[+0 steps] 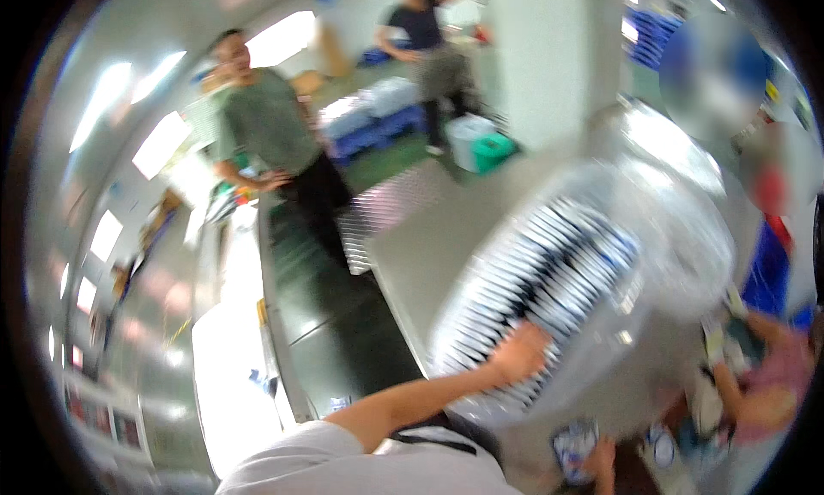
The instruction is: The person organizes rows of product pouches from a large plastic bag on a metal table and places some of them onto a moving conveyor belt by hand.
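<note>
A large clear plastic bag [601, 323] lies open before me, with two long rows of thin white-and-dark flat packets [532, 280] standing on edge in it. My left hand [521, 353] rests at the near part of these rows with its fingers curled in; blur hides what they grip. At the lower edge, my right hand [601, 457] is closed on the side of a blue-and-white flat packet [573, 448]. The bag's loose, shiny mouth [687, 237] spreads toward the far right.
A grey work table [429, 255] carries the bag. At right, a co-worker in a pink top [781, 366] handles items near another blue-and-white packet [661, 448]. Two people stand beyond the table, one in a green shirt [270, 121]. A white pillar [545, 61] and a green bin [493, 151] stand behind.
</note>
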A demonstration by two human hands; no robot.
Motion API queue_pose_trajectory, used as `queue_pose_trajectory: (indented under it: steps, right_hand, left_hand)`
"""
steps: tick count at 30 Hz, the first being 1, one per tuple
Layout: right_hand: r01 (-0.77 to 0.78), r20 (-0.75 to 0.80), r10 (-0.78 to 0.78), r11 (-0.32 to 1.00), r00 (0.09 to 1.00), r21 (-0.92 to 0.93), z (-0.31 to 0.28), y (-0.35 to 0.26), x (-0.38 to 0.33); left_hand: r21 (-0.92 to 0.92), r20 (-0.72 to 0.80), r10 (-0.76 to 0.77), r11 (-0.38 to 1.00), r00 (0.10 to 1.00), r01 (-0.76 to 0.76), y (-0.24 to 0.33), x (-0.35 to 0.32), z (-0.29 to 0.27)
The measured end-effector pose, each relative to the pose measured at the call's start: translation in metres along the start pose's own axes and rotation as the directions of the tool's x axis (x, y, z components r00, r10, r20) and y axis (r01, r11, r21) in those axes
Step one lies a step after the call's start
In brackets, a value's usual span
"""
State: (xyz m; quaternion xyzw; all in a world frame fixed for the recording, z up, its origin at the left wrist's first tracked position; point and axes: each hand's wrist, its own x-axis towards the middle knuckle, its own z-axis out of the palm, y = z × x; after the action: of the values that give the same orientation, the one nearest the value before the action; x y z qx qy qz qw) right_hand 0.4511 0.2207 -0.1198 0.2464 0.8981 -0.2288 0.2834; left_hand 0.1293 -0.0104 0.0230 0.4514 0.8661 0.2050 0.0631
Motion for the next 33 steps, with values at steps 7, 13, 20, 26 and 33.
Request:
queue_pose_trajectory:
  steps: [7,13,20,26,33]
  right_hand:
    - [-0.216,-0.506,-0.052,0.863,0.861,-0.456,0.072,-0.05,-0.032]
    - [0.028,-0.645,0.278,0.906,0.712,0.422,-0.073,-0.083,0.001]
    - [0.472,-0.906,0.1,0.827,0.412,0.306,-0.231,-0.168,0.02]
    - [0.159,-0.706,-0.285,0.957,0.648,-0.241,-0.244,-0.246,0.095]
    - [0.332,-0.365,-0.47,0.863,0.803,-0.38,-0.219,-0.254,0.133]
  left_hand:
    - [0.127,-0.12,0.191,0.976,0.974,-0.176,-0.001,0.011,0.027]
    - [0.102,-0.111,0.174,0.981,0.978,-0.163,-0.002,0.018,0.039]
    - [0.042,-0.03,0.176,0.984,0.984,-0.175,-0.001,0.021,0.039]
    - [0.015,-0.065,0.183,0.983,0.981,-0.182,-0.004,0.008,0.042]
    - [0.002,-0.177,0.176,0.984,0.968,-0.178,-0.004,-0.001,0.04]
